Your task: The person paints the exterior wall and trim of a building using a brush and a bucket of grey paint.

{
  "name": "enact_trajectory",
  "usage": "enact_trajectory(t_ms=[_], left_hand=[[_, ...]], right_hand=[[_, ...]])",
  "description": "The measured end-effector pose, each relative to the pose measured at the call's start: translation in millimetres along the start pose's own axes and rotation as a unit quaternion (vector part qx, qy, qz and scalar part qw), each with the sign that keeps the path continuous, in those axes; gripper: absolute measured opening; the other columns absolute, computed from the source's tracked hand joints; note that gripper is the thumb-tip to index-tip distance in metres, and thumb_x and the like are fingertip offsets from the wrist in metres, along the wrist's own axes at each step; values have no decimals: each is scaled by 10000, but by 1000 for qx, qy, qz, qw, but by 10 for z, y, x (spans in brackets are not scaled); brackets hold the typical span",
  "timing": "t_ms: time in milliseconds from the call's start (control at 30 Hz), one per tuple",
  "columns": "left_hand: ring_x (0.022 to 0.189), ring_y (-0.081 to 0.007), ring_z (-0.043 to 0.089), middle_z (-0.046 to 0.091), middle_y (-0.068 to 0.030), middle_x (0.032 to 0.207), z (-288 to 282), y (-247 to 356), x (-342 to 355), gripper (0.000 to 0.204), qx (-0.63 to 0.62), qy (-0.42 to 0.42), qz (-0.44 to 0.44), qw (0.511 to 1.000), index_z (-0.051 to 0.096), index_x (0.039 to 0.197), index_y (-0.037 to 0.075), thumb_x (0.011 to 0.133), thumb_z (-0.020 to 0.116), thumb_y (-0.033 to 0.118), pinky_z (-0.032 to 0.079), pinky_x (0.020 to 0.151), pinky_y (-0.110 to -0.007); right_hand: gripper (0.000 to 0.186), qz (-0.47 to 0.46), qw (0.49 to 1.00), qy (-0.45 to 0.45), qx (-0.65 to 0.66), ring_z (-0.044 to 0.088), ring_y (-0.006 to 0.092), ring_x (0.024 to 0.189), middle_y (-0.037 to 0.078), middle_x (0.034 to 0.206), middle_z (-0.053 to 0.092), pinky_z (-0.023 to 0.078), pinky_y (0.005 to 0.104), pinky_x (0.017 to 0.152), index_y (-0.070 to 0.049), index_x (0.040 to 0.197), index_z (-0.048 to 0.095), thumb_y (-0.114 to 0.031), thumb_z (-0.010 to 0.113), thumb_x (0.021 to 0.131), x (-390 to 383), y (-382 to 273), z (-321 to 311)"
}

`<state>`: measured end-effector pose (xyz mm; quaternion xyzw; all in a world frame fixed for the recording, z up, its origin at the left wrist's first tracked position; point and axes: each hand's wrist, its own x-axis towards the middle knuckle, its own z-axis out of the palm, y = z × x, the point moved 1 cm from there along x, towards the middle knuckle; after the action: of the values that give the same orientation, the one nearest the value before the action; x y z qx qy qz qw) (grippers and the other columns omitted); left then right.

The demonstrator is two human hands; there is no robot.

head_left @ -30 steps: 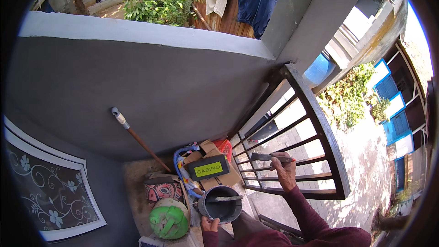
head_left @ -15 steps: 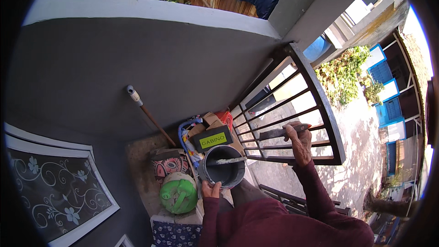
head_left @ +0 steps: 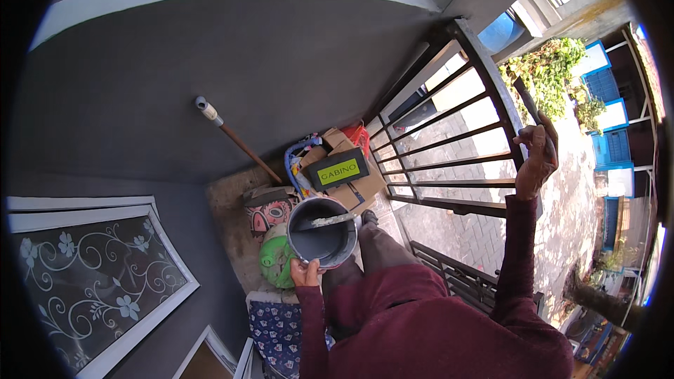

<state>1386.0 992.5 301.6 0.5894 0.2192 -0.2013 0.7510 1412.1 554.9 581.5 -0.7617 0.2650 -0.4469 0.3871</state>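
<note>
My left hand (head_left: pixel 306 273) grips the near rim of a round bucket (head_left: pixel 342 244) holding dark grey paint. A paint-smeared stick (head_left: pixel 333 220) lies across the bucket's mouth. Out to the right, my raised right hand (head_left: pixel 538 158) is closed around a paintbrush (head_left: pixel 526 100), its dark bristle end pointing up and to the left. The brush is beside the outer edge of a dark barred metal gate (head_left: pixel 491 74), and I cannot tell whether it touches the metal. Fingers partly hide the brush handle.
A grey wall (head_left: pixel 232 77) with a pole (head_left: pixel 242 142) leaning on it stands ahead. Cardboard boxes (head_left: pixel 365 189), a patterned bag (head_left: pixel 270 212) and a green container (head_left: pixel 276 260) crowd the corner. At left is a flower-patterned window (head_left: pixel 105 281); sunlit paving (head_left: pixel 456 231) lies beyond the gate.
My right hand has moved right and up from the gate bars to its outer edge, and the brush has turned from sideways to upward. My left hand keeps hold of the bucket. The view has shifted.
</note>
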Motion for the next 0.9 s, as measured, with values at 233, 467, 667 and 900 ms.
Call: enact_trajectory(t_ms=[233, 467, 667, 900], left_hand=[[637, -139, 573, 542, -94, 870, -189, -84, 116, 289, 21, 32, -19, 999, 421, 945, 9, 749, 632, 28, 550, 492, -279], [613, -129, 540, 542, -102, 871, -232, -280, 260, 279, -15, 66, -31, 997, 418, 930, -1, 733, 615, 19, 518, 481, -271], [659, -138, 561, 547, -121, 940, -66, -148, 344, 316, -42, 21, -27, 999, 415, 981, -6, 736, 612, 31, 525, 493, -269], [662, -156, 563, 568, -127, 945, -202, -464, 438, 360, -48, 23, 10, 999, 436, 1028, -15, 739, 628, 77, 512, 500, -271]], right_hand=[[241, -374, 898, -126, -192, 646, 317, 1016, 180, 1083, 654, 519, 397, 842, -32, 1132, 572, -209, 531, 974, 724, -381, 388], [341, -500, 787, -143, -334, 541, 332, 1179, 126, 1253, 564, 422, 446, 1016, -132, 1150, 630, 10, 617, 840, 1379, -1289, 893], [601, -343, 638, -230, -650, 616, 354, 573, 193, 622, 587, 465, 475, 553, -323, 1486, 264, -204, 521, 956, 2439, -1035, 1348], [584, -268, 584, -244, -727, 664, 376, 831, 219, 907, 663, 511, 501, 719, -207, 1513, 156, -254, 418, 993, 2977, -596, 1804]])
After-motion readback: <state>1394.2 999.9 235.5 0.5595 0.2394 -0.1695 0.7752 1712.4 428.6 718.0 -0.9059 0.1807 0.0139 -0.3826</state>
